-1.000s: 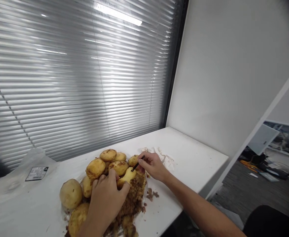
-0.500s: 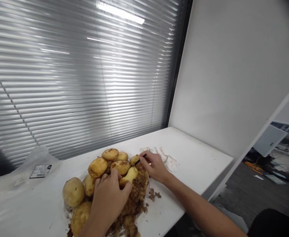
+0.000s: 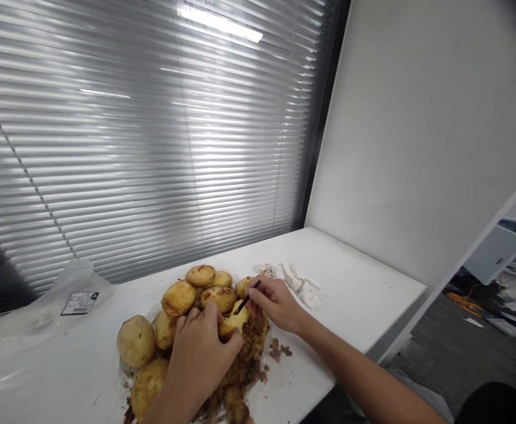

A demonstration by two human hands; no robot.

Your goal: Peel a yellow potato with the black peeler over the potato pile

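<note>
White tabletop [image 3: 355, 277] set in a corner, closed blinds [image 3: 152, 135] behind, plain wall to the right. Heaped near the front edge: a pile of potatoes [image 3: 182, 306], some peeled yellow, with a mound of brown peelings [image 3: 246, 353] beside and beneath.

Left hand [image 3: 202, 353] wrapped closed around a half-peeled potato [image 3: 235, 321], pinning it over the peelings, probably so scraps drop onto the mound rather than the bare surface. Right hand [image 3: 275, 303] pinched shut on a thin dark peeler [image 3: 243, 303], its tip resting on the yellow flesh, angled down toward the left hand for a short stroke. Thumb kept back from the blade's path, seemingly for safety.

Off to the left, a crumpled clear plastic bag [image 3: 63, 294] with a label; past the right hand, a wad of white tissue [image 3: 299, 282].

Against half a second ago: tool tip now down on the potato instead of raised by the far potatoes, right hand drawn nearer the left; tissue, then partly covered, now plain. Pile and bag unchanged, view shifted slightly.
</note>
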